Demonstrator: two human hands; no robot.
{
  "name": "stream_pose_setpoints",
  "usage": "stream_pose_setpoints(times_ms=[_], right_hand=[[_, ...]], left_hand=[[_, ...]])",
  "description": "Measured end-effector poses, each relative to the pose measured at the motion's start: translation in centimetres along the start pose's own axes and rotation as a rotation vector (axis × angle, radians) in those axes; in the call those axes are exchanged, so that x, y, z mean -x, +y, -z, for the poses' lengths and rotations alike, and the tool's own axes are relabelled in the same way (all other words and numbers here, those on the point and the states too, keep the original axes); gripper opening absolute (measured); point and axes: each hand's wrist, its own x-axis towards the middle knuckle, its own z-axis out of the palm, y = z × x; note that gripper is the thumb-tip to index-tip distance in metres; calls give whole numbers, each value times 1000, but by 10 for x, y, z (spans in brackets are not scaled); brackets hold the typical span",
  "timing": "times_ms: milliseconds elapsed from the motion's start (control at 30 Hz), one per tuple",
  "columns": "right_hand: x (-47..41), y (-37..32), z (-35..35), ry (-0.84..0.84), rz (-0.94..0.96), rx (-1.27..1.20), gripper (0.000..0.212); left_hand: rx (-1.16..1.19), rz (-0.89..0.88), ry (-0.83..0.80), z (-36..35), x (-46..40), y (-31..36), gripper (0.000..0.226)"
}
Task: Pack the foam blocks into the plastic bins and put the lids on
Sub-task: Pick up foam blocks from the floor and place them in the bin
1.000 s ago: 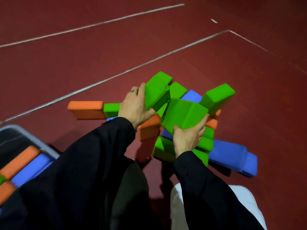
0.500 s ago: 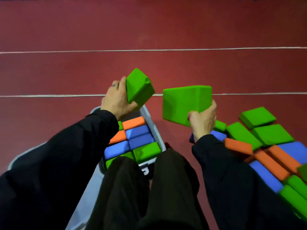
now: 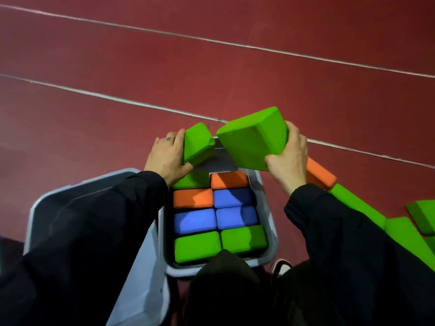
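Head view looks down on a dark red floor [image 3: 117, 67] crossed by pale lines [image 3: 235, 42]. At 6 o'clock sits a grey plastic bin [image 3: 270, 227], its near part filled with foam blocks in two columns: green [image 3: 196, 245] and green [image 3: 242, 237] nearest, two blue [image 3: 194, 221] [image 3: 236, 216] beyond, then orange [image 3: 193, 198] beside blue [image 3: 231, 198], then green [image 3: 191, 181] beside orange [image 3: 228, 180]; the far end at 12 o'clock of the bin shows bare bottom. A second grey bin [image 3: 141, 267] touches it toward 9 o'clock, mostly hidden under a black sleeve [image 3: 82, 231]. Loose green blocks [image 3: 400, 231] and an orange block [image 3: 321, 175] lie on the floor toward 3 o'clock. The right hand [image 3: 288, 158] is closed around the edge of a large green block [image 3: 253, 140], tilted above the bin's far end. The left hand [image 3: 166, 156] grips a smaller green block [image 3: 196, 143], tilted over the bin's far left corner, thumb beneath it. The two held blocks are just beside each other, not clearly touching.
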Motion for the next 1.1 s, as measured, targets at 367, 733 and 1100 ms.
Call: stream_pose_setpoints(times_ms=[367,733,1100], right_hand=[[-41,51,-62,-224,145,84,103],[-61,77,-93,-280,292,248,103],[-97,75,-144,-364,429,443,104]], left_hand=[[-156,-184,-189,-83,-47,-44,95],[-138,-114,-291,-133,-79,-52,96],[-160,56,-397,-189,-84,-68,85]])
